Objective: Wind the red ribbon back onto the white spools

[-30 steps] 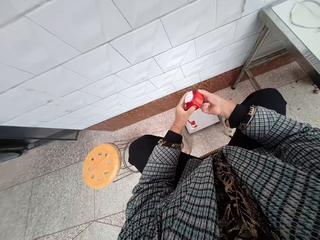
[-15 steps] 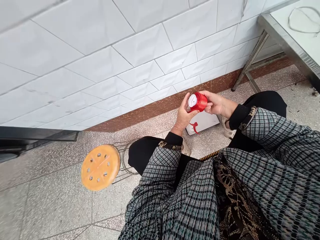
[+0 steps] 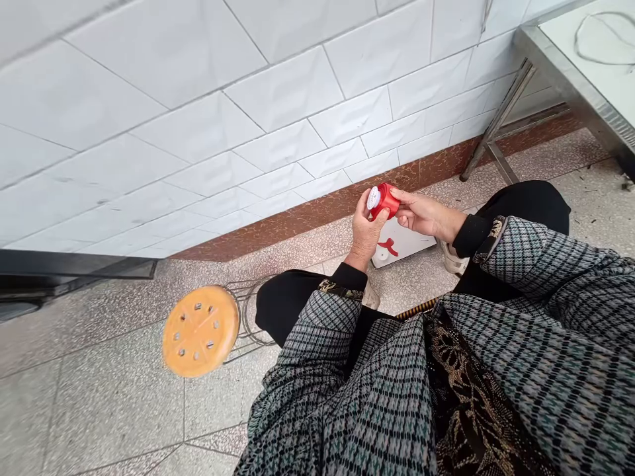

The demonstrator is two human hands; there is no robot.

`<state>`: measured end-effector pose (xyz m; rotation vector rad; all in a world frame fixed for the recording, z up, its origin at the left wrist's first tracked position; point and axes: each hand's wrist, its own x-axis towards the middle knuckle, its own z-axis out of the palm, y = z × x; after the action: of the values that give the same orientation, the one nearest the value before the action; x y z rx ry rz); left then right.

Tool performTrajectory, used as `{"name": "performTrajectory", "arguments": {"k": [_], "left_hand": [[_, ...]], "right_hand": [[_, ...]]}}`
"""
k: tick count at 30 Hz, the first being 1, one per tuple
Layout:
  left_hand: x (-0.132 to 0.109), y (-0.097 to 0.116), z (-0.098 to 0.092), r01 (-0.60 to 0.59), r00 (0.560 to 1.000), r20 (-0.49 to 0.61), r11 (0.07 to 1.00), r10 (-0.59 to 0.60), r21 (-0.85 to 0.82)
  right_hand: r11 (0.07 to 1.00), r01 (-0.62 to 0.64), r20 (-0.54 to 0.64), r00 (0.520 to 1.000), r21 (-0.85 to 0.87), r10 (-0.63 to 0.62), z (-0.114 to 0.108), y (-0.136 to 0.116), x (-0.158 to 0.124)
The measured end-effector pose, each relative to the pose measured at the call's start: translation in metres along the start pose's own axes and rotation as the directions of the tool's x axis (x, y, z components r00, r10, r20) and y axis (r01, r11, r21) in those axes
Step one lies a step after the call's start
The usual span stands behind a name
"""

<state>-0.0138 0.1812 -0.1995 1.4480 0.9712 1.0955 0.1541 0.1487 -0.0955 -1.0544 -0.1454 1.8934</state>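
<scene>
A roll of red ribbon [image 3: 385,201] with a white round label on its end is held up in front of my knees. My left hand [image 3: 366,230] grips its labelled end, with fingers behind and thumb at the near side. On the other end, my right hand [image 3: 424,213] has its thumb on top and its fingers curled below. Under the hands, a flat white board or box [image 3: 411,243] lies on the floor between my feet. A looped piece of red ribbon [image 3: 388,247] rests on it, beside a small white round thing partly in view.
An orange round stool seat [image 3: 201,330] with holes and wire legs lies to the left. White wall tiles [image 3: 278,125] rise in front. At the right stands a metal-framed table [image 3: 560,63] with a loop of cord on top. A dark object [image 3: 79,271] juts in from the left.
Both hands have shifted slightly left with the ribbon roll, and its labelled end has turned more to the left. More of the red piece on the white board shows.
</scene>
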Motion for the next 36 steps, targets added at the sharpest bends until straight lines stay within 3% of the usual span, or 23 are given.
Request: {"name": "performTrajectory", "arguments": {"k": [4,8,11,16,20,23,32,36], "left_hand": [[0.002,0.006,-0.004,-0.057,0.995,0.081,0.998,0.055,0.017],[0.005,0.014,-0.013,-0.158,0.965,0.221,0.985,0.138,0.075],[0.005,0.018,-0.017,-0.203,0.951,0.259,0.972,0.168,0.116],[0.004,0.014,-0.017,-0.235,0.962,0.179,0.957,0.205,0.17],[0.004,0.006,-0.012,-0.187,0.981,0.085,0.973,0.176,0.137],[0.005,0.002,-0.008,-0.152,0.986,0.087,0.982,0.143,0.109],[0.006,-0.001,-0.007,-0.087,0.989,0.127,0.995,0.08,0.047],[0.003,0.0,-0.007,-0.032,0.995,0.095,0.999,0.034,-0.017]], "right_hand": [[0.999,-0.047,0.016,0.999,0.002,0.047,0.0,-0.014,-0.001],[0.983,-0.183,0.006,0.983,-0.036,0.183,-0.002,-0.03,-0.002],[0.966,-0.249,0.021,0.968,-0.066,0.251,-0.003,-0.033,-0.002],[0.989,-0.141,0.037,0.989,-0.041,0.143,0.0,-0.02,-0.005],[0.998,-0.016,0.002,1.0,-0.064,0.017,0.008,-0.006,-0.01],[0.998,0.024,-0.04,0.999,-0.056,-0.027,0.008,-0.004,-0.008],[0.995,-0.051,-0.007,0.999,0.085,0.051,0.001,-0.015,-0.001],[0.995,-0.011,-0.05,0.999,0.1,0.016,0.003,-0.017,-0.001]]}}
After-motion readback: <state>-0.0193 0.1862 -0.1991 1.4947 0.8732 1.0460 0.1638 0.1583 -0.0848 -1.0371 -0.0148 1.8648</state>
